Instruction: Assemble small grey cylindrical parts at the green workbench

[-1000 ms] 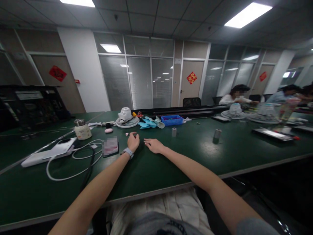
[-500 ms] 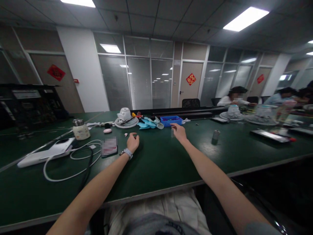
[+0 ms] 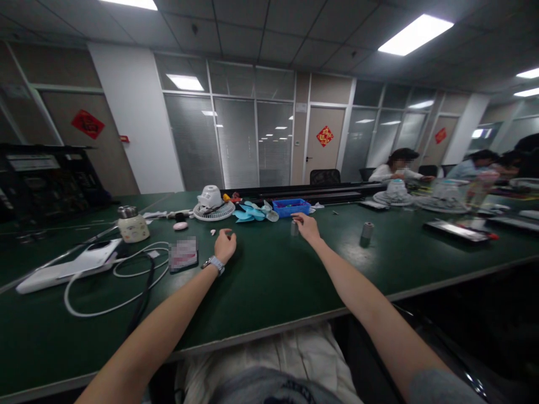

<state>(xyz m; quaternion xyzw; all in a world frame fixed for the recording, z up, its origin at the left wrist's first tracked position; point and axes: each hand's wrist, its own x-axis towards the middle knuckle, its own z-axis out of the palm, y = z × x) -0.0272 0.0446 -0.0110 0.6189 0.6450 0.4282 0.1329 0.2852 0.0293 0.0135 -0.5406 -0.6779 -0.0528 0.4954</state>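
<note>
My right hand (image 3: 309,228) reaches out over the green table, its fingers pinched together at the top of a small grey metal cylinder (image 3: 294,229). Whether the cylinder's base touches the table is hard to tell. A similar metal cylinder (image 3: 368,230) stands upright to the right of that hand. My left hand (image 3: 225,246), wearing a watch, rests near the table with loosely curled fingers, thumb and forefinger apart and nothing visible between them. Just left of it lies a tiny pink piece (image 3: 213,232). A blue bin (image 3: 291,208) with small contents sits behind my right hand.
Light-blue fan blades (image 3: 251,212) and a white fan part (image 3: 214,207) lie at the back. To the left are a bottle (image 3: 133,224), a white cable (image 3: 84,314), a blurred flat object (image 3: 183,255) and a white device (image 3: 67,272). People sit at the far right.
The view has shifted slightly, moving the whole scene a little to the left. The grey cylinder under my right fingers shows more clearly. Both hands keep nearly the same places over the table.
</note>
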